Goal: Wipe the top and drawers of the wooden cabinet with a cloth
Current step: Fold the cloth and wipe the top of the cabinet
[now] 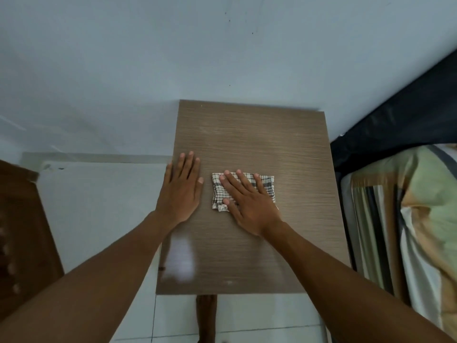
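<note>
Cloth (243, 190) lies flat under spread right-hand fingers (232, 185) on the cabinet top (259, 139); left hand (180, 189) rests flat, fingers released, beside it

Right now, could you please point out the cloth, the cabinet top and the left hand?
cloth (218, 194): head view, bare checked left part.
cabinet top (259, 139): head view, bare far area.
left hand (180, 191): head view, back of hand.

The wooden cabinet top (259, 144) carries a folded checked cloth (218, 191).

Brown wood-grain cabinet top (247, 134), cream-and-black checked cloth (218, 194), pale blue wall (173, 58)
</note>
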